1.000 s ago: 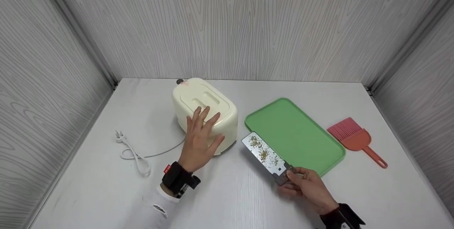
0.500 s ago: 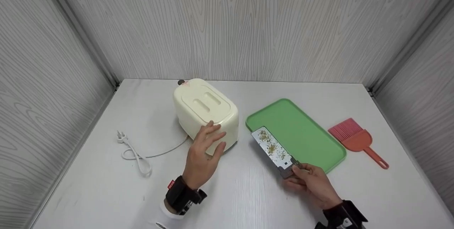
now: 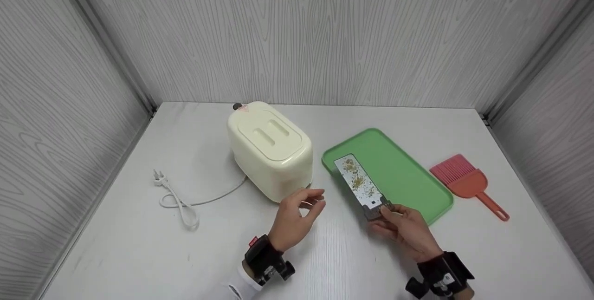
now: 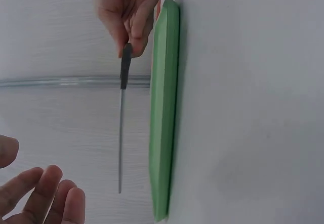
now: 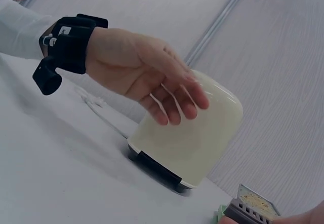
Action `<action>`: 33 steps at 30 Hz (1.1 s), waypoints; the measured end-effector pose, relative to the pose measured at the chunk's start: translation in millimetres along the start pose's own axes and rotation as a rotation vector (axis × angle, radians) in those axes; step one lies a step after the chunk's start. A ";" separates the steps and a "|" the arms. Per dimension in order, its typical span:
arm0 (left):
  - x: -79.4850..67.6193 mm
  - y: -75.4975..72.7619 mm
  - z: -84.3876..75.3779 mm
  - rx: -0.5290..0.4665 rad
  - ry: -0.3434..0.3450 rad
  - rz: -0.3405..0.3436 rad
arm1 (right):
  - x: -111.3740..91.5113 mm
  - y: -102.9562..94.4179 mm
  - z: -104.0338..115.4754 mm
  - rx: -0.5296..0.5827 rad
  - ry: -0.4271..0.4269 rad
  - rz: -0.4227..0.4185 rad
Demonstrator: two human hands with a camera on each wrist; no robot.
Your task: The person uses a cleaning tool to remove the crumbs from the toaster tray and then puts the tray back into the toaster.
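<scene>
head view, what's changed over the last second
The left hand has drawn back from over the toaster, toward the person and rightward. The right hand, still gripping the crumb-strewn plate, has moved it up and slightly right in the picture. The toaster, green tray, brush and plug stayed put.

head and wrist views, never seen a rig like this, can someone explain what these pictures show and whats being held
There's no robot here, only a person's two bare hands. The head pictures come from a camera worn on the head, looking down; the wrist pictures come from cameras on black wrist straps. On the white tabletop are a rounded cream toaster-like appliance, a white plug left of it, a green rectangular tray and an orange brush with pink bristles. The right hand grips the dark end of a flat silvery metal plate speckled with yellow-brown crumbs, held clear of the green tray. The left hand, loosely curled near the appliance, holds nothing.
</scene>
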State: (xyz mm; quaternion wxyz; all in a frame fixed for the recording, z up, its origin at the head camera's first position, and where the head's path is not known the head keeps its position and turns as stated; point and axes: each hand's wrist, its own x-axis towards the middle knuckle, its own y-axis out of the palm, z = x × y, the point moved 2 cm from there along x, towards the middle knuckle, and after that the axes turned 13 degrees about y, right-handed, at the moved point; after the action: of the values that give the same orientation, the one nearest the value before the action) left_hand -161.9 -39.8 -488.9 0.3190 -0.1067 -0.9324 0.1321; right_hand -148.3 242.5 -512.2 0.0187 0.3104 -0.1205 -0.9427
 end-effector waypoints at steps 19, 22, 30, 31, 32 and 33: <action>17.1 43.1 23.0 -0.181 -0.281 0.116 | 8.1 22.2 3.8 0.083 -0.005 0.034; 19.9 48.3 22.2 -0.190 -0.302 0.126 | 9.1 26.1 3.3 0.076 -0.008 0.040; 22.1 57.2 21.0 -0.197 -0.328 0.124 | 9.2 32.3 1.5 0.061 -0.006 0.060; 22.2 57.7 20.7 -0.197 -0.329 0.120 | 9.2 32.6 1.2 0.057 -0.006 0.062; 22.4 58.2 20.5 -0.199 -0.329 0.117 | 9.1 32.9 1.0 0.053 -0.007 0.063; 22.6 58.6 20.2 -0.203 -0.331 0.112 | 9.1 33.1 0.6 0.050 -0.007 0.064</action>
State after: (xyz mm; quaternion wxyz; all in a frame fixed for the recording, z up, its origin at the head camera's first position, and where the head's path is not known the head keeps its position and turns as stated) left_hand -185.3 18.2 -509.9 0.1411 -0.1666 -0.9733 0.0709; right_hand -157.3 209.5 -509.1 0.0406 0.3036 -0.1538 -0.9394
